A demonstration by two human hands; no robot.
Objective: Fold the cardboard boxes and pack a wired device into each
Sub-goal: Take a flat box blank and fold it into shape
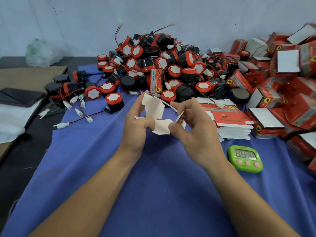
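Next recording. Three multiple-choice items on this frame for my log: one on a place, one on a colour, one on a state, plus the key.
1. Where is the timer?
A. on the cloth, right of the right hand
B. on a shelf
C. on the floor

2. What colour is the timer's case?
A. red
B. green
C. black

3. What state is the box blank in?
A. lying flat
B. partly folded, held up
C. closed and sealed

Key:
1 A, it lies on the blue cloth beside the right forearm.
2 B, the case is bright green with pink buttons.
3 B, the left hand and right hand pinch it, flaps bent, white inside showing.
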